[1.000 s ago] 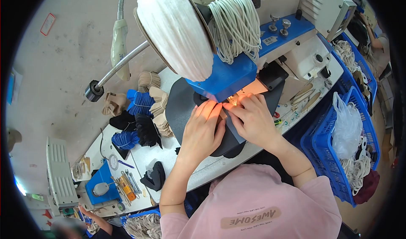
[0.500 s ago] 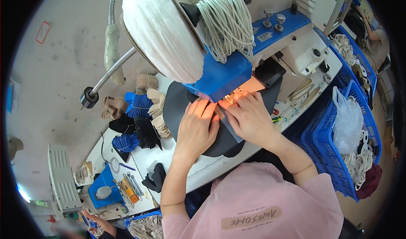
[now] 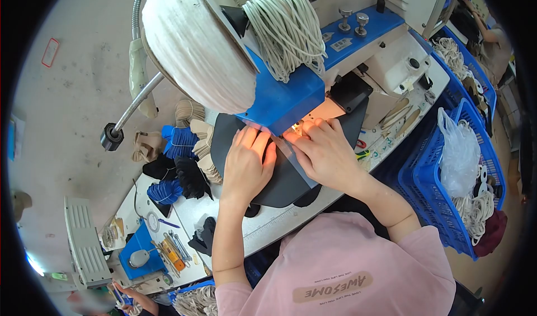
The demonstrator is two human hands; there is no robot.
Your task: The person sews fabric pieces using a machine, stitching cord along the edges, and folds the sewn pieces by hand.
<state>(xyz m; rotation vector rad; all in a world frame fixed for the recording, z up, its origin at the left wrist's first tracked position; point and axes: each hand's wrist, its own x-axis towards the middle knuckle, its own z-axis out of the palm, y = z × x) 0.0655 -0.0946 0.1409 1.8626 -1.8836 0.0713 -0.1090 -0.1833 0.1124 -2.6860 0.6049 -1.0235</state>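
Note:
Both hands work close under the blue head of a sewing-type machine [image 3: 291, 100], where a warm light shines. My left hand [image 3: 246, 162] lies on the dark grey work plate [image 3: 274, 193], fingers stretched toward the machine and thumb apart. Across from it, my right hand [image 3: 324, 151] has its fingers bent and pressed together beside the lit working point. What those fingertips hold is hidden. Between the hands, a greyish strip [image 3: 296, 162] runs along the plate; I cannot tell whether it is a workpiece or part of the plate.
A large white tape roll [image 3: 196, 47] and a pale cord coil [image 3: 285, 27] sit above the machine. Bundled straps [image 3: 182, 139] lie left of the plate. Hand tools [image 3: 173, 249] are farther left. Blue crates [image 3: 414, 190] stand at right. Other people are at the edges.
The view has shifted slightly, so the machine sits a little farther left and higher. My left hand appears slightly farther from the right one, and the strip between them shows more.

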